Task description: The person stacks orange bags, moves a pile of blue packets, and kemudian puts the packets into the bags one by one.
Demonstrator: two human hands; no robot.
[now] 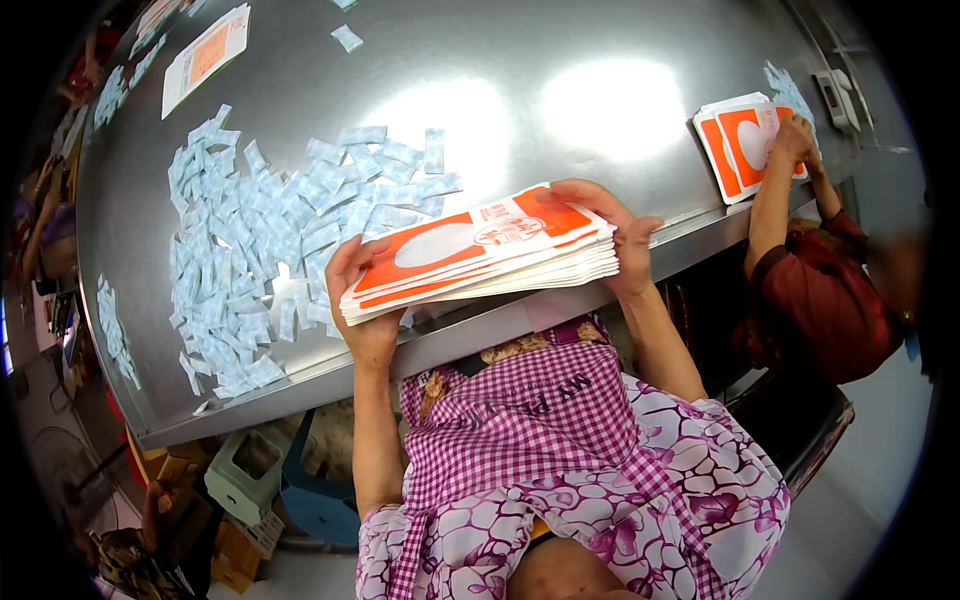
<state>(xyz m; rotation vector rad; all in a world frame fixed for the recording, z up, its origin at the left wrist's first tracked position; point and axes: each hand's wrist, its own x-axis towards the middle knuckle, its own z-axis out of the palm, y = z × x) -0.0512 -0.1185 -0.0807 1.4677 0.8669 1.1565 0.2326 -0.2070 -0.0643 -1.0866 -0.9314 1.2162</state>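
Between my two hands is a thick stack of flat orange-and-white printed packaging bags (pixel 480 244), held just above the table's front edge. My left hand (pixel 365 300) grips the stack's left end, fingers over the top. At the other end, my right hand (pixel 619 232) has its fingers on the top corner and its thumb raised at the side. The top bag bears writing and a pale oval window. Beyond and left of the stack spreads a big pile of small pale-blue sachets (pixel 262 217), partly hidden behind the stack and my left hand.
The metal table (pixel 525 97) has a raised front lip. Another stack of bags (pixel 206 56) lies at the far left. To my right, a co-worker's hands (pixel 793 142) touch similar bags (pixel 739 146) near a digital scale (pixel 836 101). Plastic stools (pixel 247 469) stand below the table.
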